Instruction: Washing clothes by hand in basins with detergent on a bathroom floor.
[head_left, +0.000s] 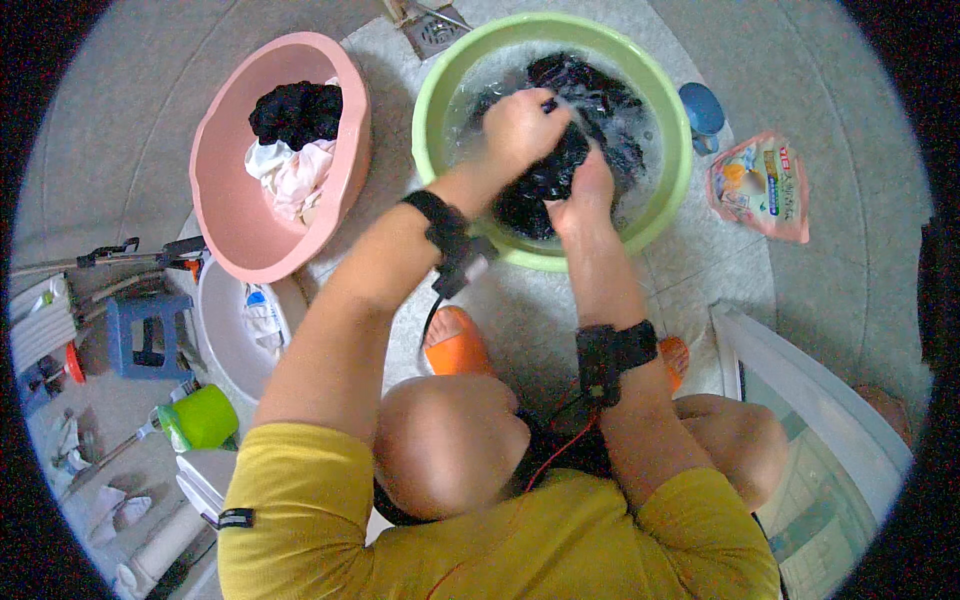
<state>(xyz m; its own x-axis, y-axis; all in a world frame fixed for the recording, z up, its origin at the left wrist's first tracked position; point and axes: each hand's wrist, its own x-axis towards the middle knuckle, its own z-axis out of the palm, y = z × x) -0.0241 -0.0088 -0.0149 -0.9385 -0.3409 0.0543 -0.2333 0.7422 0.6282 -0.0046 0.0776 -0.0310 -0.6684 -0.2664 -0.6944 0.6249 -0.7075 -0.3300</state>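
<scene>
two hands on soaked black cloth in a green basin

the black cloth (568, 152) lies in the green basin (424, 130) at the upper middle of the frame, partly under sudsy water, with a bunch of it raised between the hands. the left hand (522, 130) comes over it from the lower left, fingers curled in and pinching a fold. the right hand (583, 190) touches the bunch from below right; its fingers are partly hidden by the fabric, so i cannot tell whether they are spread or pressed together.

in the upper left, a pink basin (235, 200) holds a black garment (297, 113) above white and pale pink laundry (292, 175). right of the green basin, a blue cup (702, 112) stands just beside the rim, with a pink pouch (760, 187) on the floor near it. a floor drain (437, 35) shows at the top edge, and orange slippers (460, 350) sit near the centre.
</scene>
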